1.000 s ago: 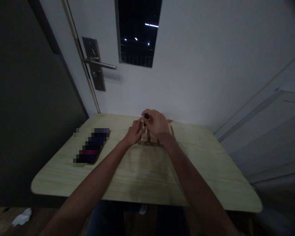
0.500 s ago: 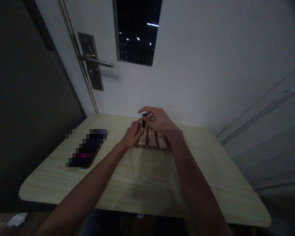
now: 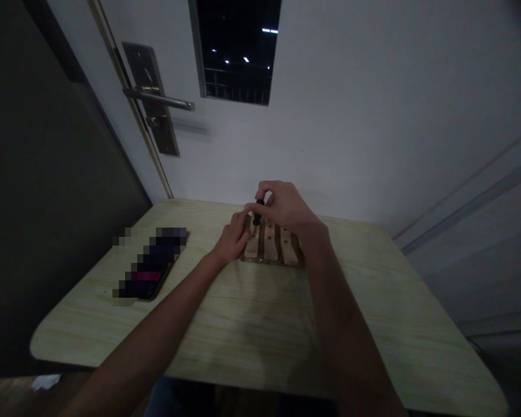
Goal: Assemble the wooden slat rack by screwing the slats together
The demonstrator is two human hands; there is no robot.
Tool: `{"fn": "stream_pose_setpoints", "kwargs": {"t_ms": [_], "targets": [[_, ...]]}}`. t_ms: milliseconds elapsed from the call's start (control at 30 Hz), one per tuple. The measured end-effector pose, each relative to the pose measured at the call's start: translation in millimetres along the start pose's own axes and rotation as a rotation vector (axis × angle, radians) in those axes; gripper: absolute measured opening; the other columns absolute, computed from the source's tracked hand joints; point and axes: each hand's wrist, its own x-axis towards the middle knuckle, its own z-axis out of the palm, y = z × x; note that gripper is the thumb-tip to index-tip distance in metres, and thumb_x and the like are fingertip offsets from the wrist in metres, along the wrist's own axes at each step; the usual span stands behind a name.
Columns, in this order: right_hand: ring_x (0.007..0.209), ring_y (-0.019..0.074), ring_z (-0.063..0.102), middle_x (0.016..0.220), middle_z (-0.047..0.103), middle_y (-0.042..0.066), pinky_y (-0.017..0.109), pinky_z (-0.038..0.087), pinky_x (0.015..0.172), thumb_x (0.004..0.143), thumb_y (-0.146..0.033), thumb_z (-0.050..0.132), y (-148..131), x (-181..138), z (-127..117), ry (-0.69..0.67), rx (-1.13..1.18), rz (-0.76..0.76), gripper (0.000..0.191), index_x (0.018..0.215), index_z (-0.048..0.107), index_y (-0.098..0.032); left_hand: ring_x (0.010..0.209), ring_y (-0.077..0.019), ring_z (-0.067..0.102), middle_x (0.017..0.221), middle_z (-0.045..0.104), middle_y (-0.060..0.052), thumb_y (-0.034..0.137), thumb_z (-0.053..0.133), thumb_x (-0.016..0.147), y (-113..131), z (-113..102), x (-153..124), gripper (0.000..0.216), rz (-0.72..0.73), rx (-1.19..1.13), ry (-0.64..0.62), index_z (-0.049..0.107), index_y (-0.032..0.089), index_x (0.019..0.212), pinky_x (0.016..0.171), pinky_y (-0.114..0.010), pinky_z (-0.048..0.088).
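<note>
A small wooden board with several pale slats lies on the light wood table, near its far edge. My left hand rests with curled fingers on the board's left end. Above the left slat, my right hand pinches the top of a small black upright tool, whose tip stands on the board. The dim light hides what the tool is.
A phone, pixelated, lies on the table's left side. Behind the table stands a white door with a metal lever handle and a dark glass pane. A white scrap lies on the floor at lower left.
My right hand's fingers, briefly spread half a second ago, have closed again on the black tool's top. The view has shifted slightly; the left hand stays on the board.
</note>
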Motion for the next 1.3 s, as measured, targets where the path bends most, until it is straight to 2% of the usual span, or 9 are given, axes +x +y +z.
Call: {"fn": "stream_pose_setpoints", "kwargs": {"t_ms": [133,300,433,567,733,867,1000,1167,1300], "targets": [[0.074,0.0132,0.059,0.084,0.067,0.002,0.027,0.044,0.071,0.079,-0.02,0.066,-1.8,-1.9,-3.9,-0.07,0.092,-0.08,0.007,0.084,0.063,-0.017,0.117,-0.0306,0.047,0.134,0.044,-0.017,0.037,0.035,0.092,-0.8,1.2,0.5,0.061,0.017,-0.025,0.013,0.022,0.017,0.149,0.096,-0.051,0.042],[0.071,0.0129,0.06,0.092,0.071,0.005,0.029,0.048,0.074,0.079,-0.012,0.059,-1.4,-5.5,-10.4,-0.105,0.059,-0.053,0.017,0.091,0.07,-0.016,0.12,-0.0306,0.045,0.137,0.043,-0.016,0.037,0.036,0.092,0.1,0.7,0.1,0.063,0.034,-0.037,0.015,0.019,0.021,0.151,0.096,-0.052,0.042],[0.081,0.015,0.063,0.102,0.072,0.008,0.029,0.048,0.075,0.076,-0.004,0.054,3.0,-7.2,-12.5,-0.089,0.015,-0.047,0.033,0.1,0.073,-0.016,0.121,-0.0312,0.045,0.137,0.042,-0.016,0.037,0.036,0.091,-0.4,1.0,0.3,0.065,0.02,-0.044,0.008,0.019,0.02,0.151,0.097,-0.053,0.041],[0.072,0.0124,0.06,0.091,0.071,0.004,0.026,0.046,0.07,0.078,-0.009,0.058,1.2,-6.5,-11.9,-0.074,0.001,-0.062,0.023,0.095,0.071,-0.017,0.122,-0.0321,0.044,0.136,0.044,-0.017,0.036,0.036,0.091,1.4,0.2,0.9,0.065,0.04,-0.037,0.013,0.019,0.019,0.151,0.098,-0.053,0.041],[0.061,0.0109,0.051,0.064,0.056,-0.004,0.025,0.04,0.065,0.078,-0.018,0.068,-6.4,-4.6,-8.9,-0.03,-0.067,-0.025,0.004,0.08,0.064,-0.018,0.119,-0.0307,0.046,0.134,0.045,-0.016,0.037,0.035,0.093,1.4,-0.2,0.4,0.064,0.053,-0.027,0.018,0.018,0.02,0.151,0.096,-0.051,0.042],[0.064,0.0115,0.05,0.067,0.055,-0.003,0.027,0.038,0.067,0.078,-0.02,0.07,-7.8,-4.0,-4.9,-0.014,-0.101,0.011,0.011,0.077,0.059,-0.018,0.115,-0.0302,0.047,0.131,0.046,-0.016,0.037,0.036,0.093,-1.7,1.1,0.7,0.063,0.023,-0.005,0.012,0.019,0.019,0.15,0.094,-0.052,0.043],[0.072,0.0126,0.051,0.082,0.058,0.001,0.027,0.039,0.07,0.075,-0.015,0.069,-7.7,-5.5,-3.5,-0.015,-0.078,-0.047,0.014,0.077,0.056,-0.018,0.118,-0.0298,0.046,0.134,0.045,-0.015,0.036,0.036,0.093,-1.4,1.1,1.6,0.061,0.026,-0.003,0.004,0.02,0.02,0.15,0.095,-0.051,0.042],[0.075,0.0131,0.055,0.081,0.063,0.0,0.026,0.041,0.074,0.074,-0.006,0.06,-10.5,-8.1,-7.2,-0.201,0.029,-0.058,0.013,0.08,0.06,-0.018,0.122,-0.0324,0.045,0.135,0.044,-0.017,0.038,0.036,0.094,-2.4,1.1,1.1,0.059,0.023,-0.012,0.006,0.022,0.02,0.149,0.095,-0.053,0.043],[0.08,0.0142,0.057,0.085,0.066,0.002,0.026,0.041,0.076,0.071,0.001,0.051,-12.5,-10.7,-8.9,-0.219,-0.027,-0.035,0.024,0.08,0.063,-0.018,0.119,-0.0321,0.047,0.134,0.046,-0.016,0.04,0.038,0.093,-5.0,2.1,0.8,0.06,0.027,-0.025,0.009,0.024,0.021,0.149,0.094,-0.052,0.044]]}}
